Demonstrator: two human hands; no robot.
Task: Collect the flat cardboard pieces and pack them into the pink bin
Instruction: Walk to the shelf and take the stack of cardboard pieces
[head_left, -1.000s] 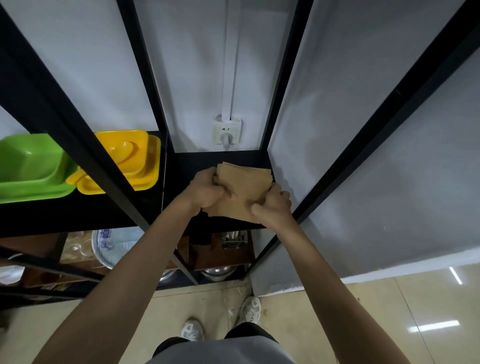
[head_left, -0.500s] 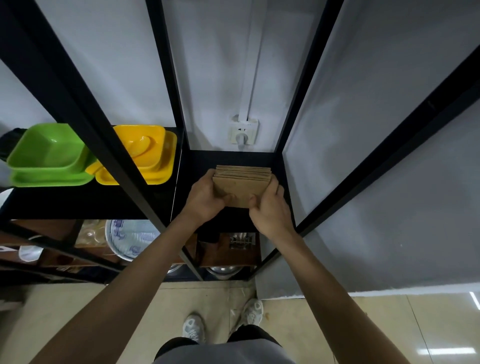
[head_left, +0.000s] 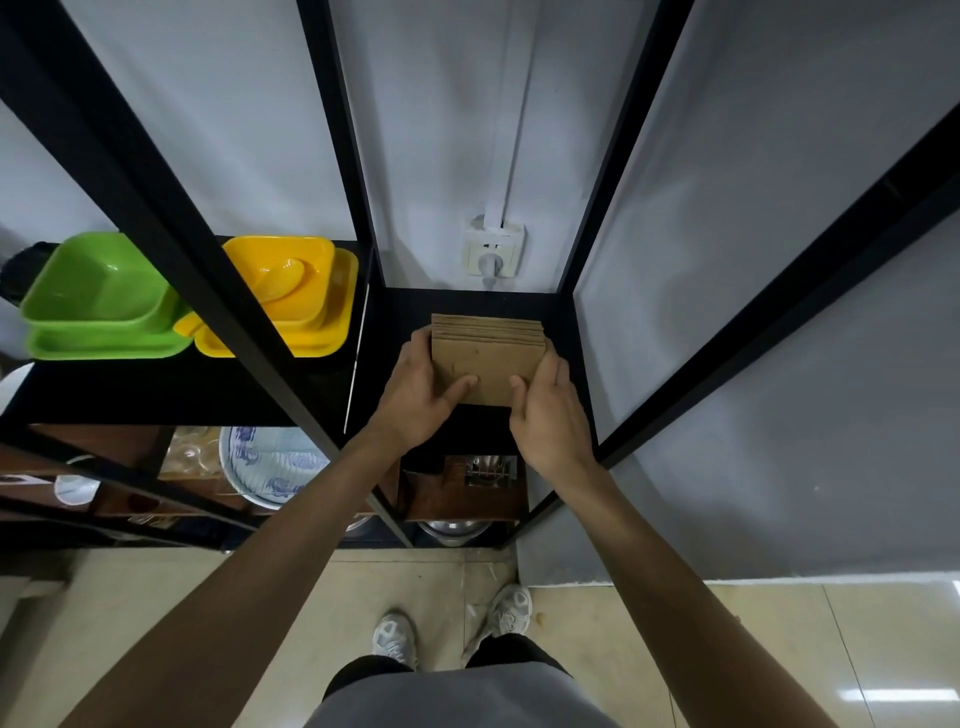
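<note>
A squared stack of flat brown cardboard pieces (head_left: 488, 356) stands on edge, tilted, above the black shelf (head_left: 467, 301) in the narrow right bay of the rack. My left hand (head_left: 418, 397) clasps the stack's left side, thumb on its front face. My right hand (head_left: 550, 410) clasps the right side, thumb also on the front. No pink bin is in view.
A green bowl on a green tray (head_left: 104, 306) and a yellow bowl on a yellow tray (head_left: 291, 301) sit on the shelf to the left. Black rack posts (head_left: 343, 156) frame the bay. A wall socket (head_left: 492, 249) is behind. Lower shelves hold a blue-patterned plate (head_left: 270, 462) and metal bowls.
The loose, skewed bundle of cardboard has been squared into a neat stack between both hands. The view has shifted right, so the green and yellow bowls show more fully.
</note>
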